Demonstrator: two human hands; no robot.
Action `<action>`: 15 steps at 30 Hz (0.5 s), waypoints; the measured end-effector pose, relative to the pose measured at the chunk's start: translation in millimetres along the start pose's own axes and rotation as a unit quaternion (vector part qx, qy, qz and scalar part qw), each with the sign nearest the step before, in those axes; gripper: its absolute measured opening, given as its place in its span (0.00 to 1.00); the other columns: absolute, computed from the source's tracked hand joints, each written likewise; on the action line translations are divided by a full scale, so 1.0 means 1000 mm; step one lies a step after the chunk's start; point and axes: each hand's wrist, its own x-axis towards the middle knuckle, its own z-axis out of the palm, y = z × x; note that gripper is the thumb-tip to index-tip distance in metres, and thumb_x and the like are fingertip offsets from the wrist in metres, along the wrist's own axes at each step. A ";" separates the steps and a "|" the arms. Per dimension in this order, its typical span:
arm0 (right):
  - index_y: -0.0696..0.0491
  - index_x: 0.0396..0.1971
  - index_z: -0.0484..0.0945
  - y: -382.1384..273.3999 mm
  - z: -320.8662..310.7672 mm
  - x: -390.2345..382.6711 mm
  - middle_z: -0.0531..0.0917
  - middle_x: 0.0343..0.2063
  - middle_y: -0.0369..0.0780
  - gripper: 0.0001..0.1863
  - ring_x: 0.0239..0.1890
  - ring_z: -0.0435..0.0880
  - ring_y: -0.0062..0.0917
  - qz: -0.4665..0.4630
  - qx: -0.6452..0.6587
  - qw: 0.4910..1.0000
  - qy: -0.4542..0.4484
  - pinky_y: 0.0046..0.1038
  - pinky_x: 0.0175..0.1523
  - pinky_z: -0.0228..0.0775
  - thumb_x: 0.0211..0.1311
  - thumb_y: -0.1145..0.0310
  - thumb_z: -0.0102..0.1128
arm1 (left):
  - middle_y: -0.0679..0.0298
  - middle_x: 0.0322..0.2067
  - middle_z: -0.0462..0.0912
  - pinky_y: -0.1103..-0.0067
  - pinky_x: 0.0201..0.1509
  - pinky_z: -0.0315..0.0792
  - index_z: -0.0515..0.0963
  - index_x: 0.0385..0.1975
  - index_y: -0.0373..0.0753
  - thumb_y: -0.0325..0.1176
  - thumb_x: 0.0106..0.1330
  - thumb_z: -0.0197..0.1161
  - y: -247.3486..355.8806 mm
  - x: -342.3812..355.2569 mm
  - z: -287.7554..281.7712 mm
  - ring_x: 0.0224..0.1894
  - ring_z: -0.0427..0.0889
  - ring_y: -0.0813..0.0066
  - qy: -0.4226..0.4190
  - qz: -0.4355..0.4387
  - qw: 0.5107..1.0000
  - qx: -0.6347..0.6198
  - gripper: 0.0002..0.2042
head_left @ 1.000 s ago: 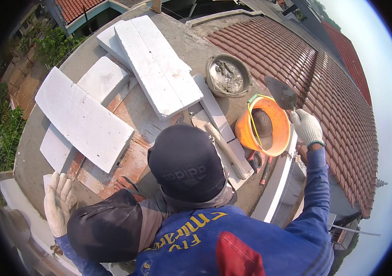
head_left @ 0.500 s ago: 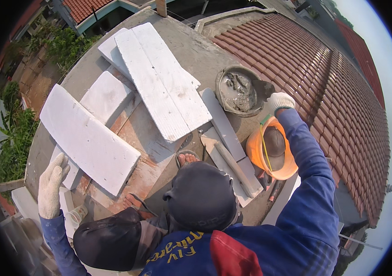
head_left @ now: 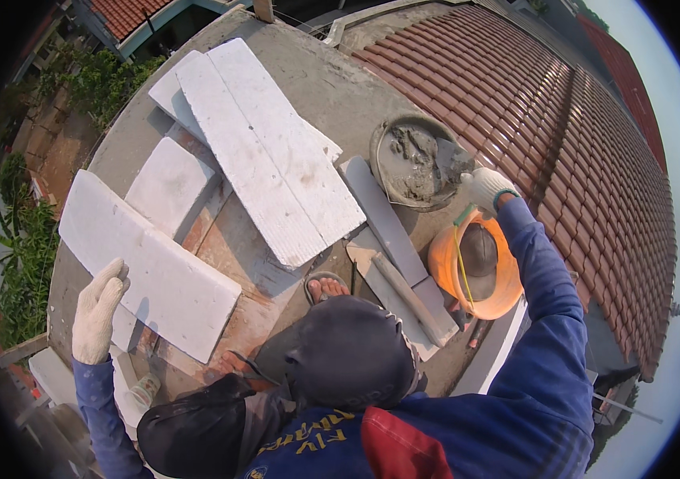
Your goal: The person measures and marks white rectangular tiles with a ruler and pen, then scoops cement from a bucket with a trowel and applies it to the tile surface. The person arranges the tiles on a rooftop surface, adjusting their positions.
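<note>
My left hand (head_left: pixel 100 313), in a white knit glove, is held up with its fingers stretched out and together. It overlaps the near left part of a long white block (head_left: pixel 148 267) in the picture; whether it touches cannot be told. My right hand (head_left: pixel 487 190), also gloved, is closed at the near right rim of a round black mortar tub (head_left: pixel 377 164). It grips a mortar-smeared trowel (head_left: pixel 455 162), its handle hidden by the fingers. Wet grey mortar (head_left: pixel 416 164) lies in the tub. Close by stands an orange bucket (head_left: pixel 440 259) with a yellow cord-like handle.
More white blocks (head_left: pixel 268 152) lie stacked ahead of my sandalled feet (head_left: pixel 326 287). Grey boards and a wooden-handled tool (head_left: pixel 404 291) lie right of my knees. A paper-like cup (head_left: pixel 145 389) stands left. Brown roof tiles (head_left: pixel 547 144) slope beyond the slab's right edge; plants lie below the left.
My left hand has moved slightly right and over the white block. My right fist has turned and lowered, bringing the trowel in over the tub's rim. The view has shifted a little.
</note>
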 end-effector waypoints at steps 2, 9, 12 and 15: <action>0.62 0.47 0.90 0.002 0.011 0.003 0.93 0.41 0.54 0.33 0.48 0.93 0.53 -0.022 0.032 0.999 0.022 0.51 0.56 0.84 0.84 0.44 0.49 | 0.41 0.72 0.80 0.63 0.80 0.72 0.70 0.78 0.23 0.49 0.85 0.64 -0.004 0.007 0.003 0.74 0.81 0.55 -0.003 0.001 1.000 0.001 0.36; 0.58 0.43 0.86 -0.027 0.042 0.004 0.88 0.30 0.44 0.29 0.31 0.94 0.37 -0.052 0.177 0.983 0.000 0.43 0.39 0.85 0.85 0.44 0.51 | 0.44 0.71 0.81 0.64 0.79 0.73 0.70 0.79 0.24 0.48 0.84 0.65 0.013 0.031 0.025 0.71 0.83 0.56 -0.031 -0.042 0.998 0.028 0.35; 0.57 0.41 0.85 0.002 0.053 -0.004 0.86 0.29 0.40 0.27 0.29 0.92 0.33 -0.090 0.242 0.965 0.047 0.42 0.37 0.85 0.86 0.46 0.52 | 0.44 0.71 0.81 0.64 0.79 0.73 0.70 0.79 0.24 0.49 0.84 0.65 0.019 0.033 0.028 0.71 0.83 0.56 -0.035 -0.035 0.998 0.027 0.36; 0.56 0.44 0.86 -0.003 0.039 -0.034 0.90 0.34 0.49 0.23 0.35 0.94 0.43 -0.106 -0.001 0.962 0.252 0.47 0.42 0.85 0.83 0.49 0.57 | 0.43 0.71 0.81 0.64 0.79 0.73 0.71 0.78 0.24 0.49 0.84 0.65 0.015 0.035 0.033 0.71 0.82 0.57 -0.019 -0.038 0.999 -0.008 0.36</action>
